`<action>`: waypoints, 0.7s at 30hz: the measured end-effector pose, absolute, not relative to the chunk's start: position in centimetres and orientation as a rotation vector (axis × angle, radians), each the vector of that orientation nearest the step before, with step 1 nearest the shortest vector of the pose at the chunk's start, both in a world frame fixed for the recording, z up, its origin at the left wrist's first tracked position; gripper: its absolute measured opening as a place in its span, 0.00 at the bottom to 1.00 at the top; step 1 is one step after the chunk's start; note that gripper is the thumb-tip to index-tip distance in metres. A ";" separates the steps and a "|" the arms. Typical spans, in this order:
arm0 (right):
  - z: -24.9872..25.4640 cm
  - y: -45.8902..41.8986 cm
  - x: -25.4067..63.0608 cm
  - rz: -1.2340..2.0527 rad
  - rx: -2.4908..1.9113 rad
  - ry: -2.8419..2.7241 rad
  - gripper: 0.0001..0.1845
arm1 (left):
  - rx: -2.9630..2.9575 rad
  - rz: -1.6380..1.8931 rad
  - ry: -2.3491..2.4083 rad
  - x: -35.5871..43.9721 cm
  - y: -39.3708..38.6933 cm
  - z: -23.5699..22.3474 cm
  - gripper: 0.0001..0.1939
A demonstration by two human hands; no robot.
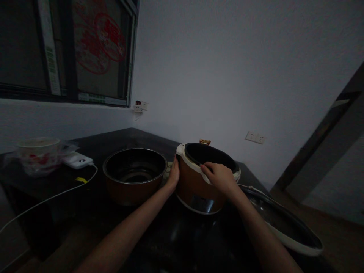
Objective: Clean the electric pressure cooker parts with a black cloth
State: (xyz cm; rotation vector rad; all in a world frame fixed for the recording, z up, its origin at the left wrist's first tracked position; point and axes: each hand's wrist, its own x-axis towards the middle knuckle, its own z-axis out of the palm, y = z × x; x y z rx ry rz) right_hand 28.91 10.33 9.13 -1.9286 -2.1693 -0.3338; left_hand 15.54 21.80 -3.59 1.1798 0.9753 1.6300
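Note:
An orange-brown electric cooker (192, 183) with a white rim and a dark inside stands on the black table in front of me. Flat against its left side lies my left hand (173, 175), open, with some of its fingers out of sight. My right hand (219, 176) is closed over the near right part of the rim, thumb on the edge. To the left of the cooker is a round brown pot (125, 191) with a dark, bare inside. A lid (287, 218) with a pale rim lies to the right, partly behind my right forearm.
At the left are a bowl wrapped in clear plastic (40, 157), a white device (77, 160) with a cable, and a yellow scrap (81, 179). The black table (129, 137) meets the wall behind, which has a socket plate (255, 137). A window (96, 49) is upper left.

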 end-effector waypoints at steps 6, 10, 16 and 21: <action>9.1 10.3 28.8 -0.352 -1.953 -2.161 0.22 | 1.318 1.710 0.921 18.8 13.4 -5.9 0.30; 9.2 10.2 28.8 -0.360 -1.973 -2.164 0.22 | 1.448 1.764 0.908 20.0 11.4 -6.1 0.30; 9.2 10.2 28.7 -0.358 -1.966 -2.168 0.21 | 1.249 1.825 0.941 17.7 18.3 -3.6 0.26; 9.2 10.2 28.7 -0.349 -1.972 -2.165 0.21 | 1.182 1.763 0.987 16.2 23.2 -2.3 0.17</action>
